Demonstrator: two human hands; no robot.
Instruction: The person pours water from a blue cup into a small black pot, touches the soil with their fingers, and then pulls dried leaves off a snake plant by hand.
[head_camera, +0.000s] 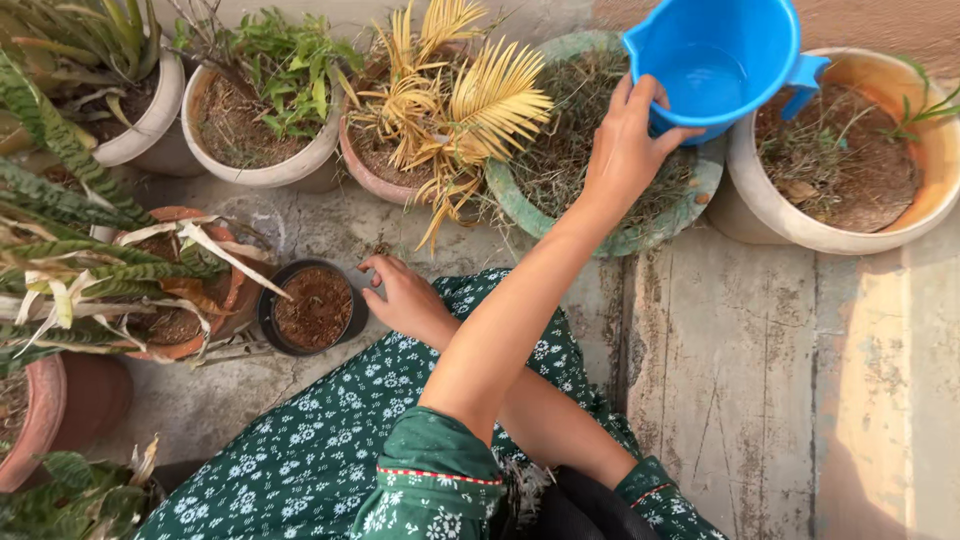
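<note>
My left hand (625, 150) reaches up and grips the rim of a blue plastic jug (720, 55) with a little water in it. The jug is held above the right edge of a green pot (610, 240) of dry grass, beside a cream pot (880, 230). My right hand (405, 295) crosses under the left arm, its fingers curled at the rim of a small black pot (275, 335) filled with brown soil. A green floral dress (330, 450) covers my lap below.
Several potted plants line the back: a yellowed palm (450, 100), a leafy green plant (285, 70) and a white pot (160, 115). Striped snake plants in terracotta pots (90, 250) crowd the left. Cracked concrete floor (740, 380) lies to the right.
</note>
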